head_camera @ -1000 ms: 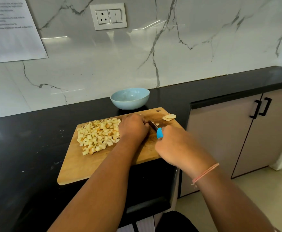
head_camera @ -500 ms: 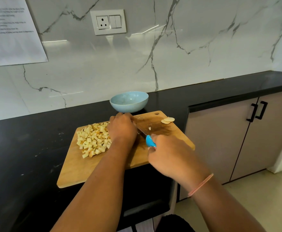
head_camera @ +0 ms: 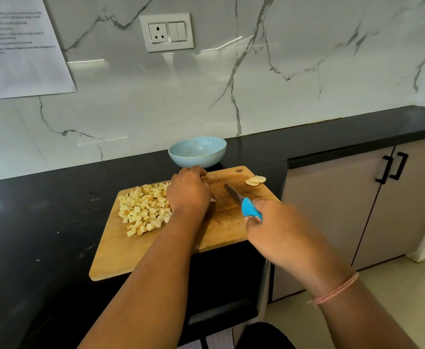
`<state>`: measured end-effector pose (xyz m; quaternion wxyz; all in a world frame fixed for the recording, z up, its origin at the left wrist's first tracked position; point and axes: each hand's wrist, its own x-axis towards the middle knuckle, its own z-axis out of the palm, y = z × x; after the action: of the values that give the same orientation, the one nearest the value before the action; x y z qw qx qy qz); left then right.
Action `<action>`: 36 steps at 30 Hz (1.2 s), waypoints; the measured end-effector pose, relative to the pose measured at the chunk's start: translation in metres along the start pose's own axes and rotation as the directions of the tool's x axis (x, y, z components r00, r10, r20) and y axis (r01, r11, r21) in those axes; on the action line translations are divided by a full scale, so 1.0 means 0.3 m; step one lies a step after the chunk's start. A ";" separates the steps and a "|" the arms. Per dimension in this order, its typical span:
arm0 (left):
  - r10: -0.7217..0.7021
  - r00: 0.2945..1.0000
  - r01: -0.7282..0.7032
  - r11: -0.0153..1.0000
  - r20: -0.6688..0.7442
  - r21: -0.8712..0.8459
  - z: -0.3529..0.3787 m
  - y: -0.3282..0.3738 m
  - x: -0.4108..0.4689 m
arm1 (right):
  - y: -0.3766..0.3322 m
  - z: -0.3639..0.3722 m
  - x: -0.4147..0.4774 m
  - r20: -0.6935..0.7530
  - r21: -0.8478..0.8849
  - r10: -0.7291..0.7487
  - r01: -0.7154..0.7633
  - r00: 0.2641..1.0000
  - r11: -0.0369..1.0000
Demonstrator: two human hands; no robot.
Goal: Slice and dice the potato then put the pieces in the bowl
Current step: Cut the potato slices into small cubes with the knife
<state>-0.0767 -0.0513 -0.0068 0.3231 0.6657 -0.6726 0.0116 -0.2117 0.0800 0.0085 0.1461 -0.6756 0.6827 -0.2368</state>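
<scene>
A pile of diced potato (head_camera: 144, 209) lies on the left half of the wooden cutting board (head_camera: 221, 222). My left hand (head_camera: 188, 191) rests on the board at the pile's right edge, fingers curved down toward the far edge; what is under it is hidden. My right hand (head_camera: 279, 231) grips a knife (head_camera: 243, 202) by its blue handle, its dark blade pointing up-left over the board's middle, apart from the left hand. Two thin potato slices (head_camera: 255, 180) lie at the board's far right corner. The light blue bowl (head_camera: 197, 152) stands just behind the board, with nothing visible inside.
The board sits on a black countertop (head_camera: 42, 210) against a marble wall with a socket (head_camera: 166, 32) and a taped paper (head_camera: 17, 46). The board's right corner overhangs the counter edge. Cabinet doors with black handles (head_camera: 393, 167) are at the right.
My left hand has slid left and toward the far edge, against the diced pile. My right hand has drawn the knife back to the right, away from the left hand.
</scene>
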 end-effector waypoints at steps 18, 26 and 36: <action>0.261 0.852 -0.287 0.958 0.455 -0.012 0.200 0.251 0.054 | 0.195 -0.101 0.040 -0.141 0.248 0.112 -0.074 0.984 0.966; 0.236 0.927 -0.192 0.966 0.291 -0.172 0.166 0.172 0.035 | 0.186 -0.076 0.045 -0.135 0.269 0.095 -0.056 0.986 0.962; 0.230 0.917 -0.286 0.949 0.327 0.135 0.088 0.060 -0.002 | 0.127 -0.050 0.050 -0.111 0.220 0.050 -0.025 0.993 0.975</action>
<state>-0.1041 -0.0604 -0.0205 0.1488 0.5909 -0.7929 0.0114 -0.2528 0.0660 0.0030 0.1841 -0.6277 0.6725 -0.3462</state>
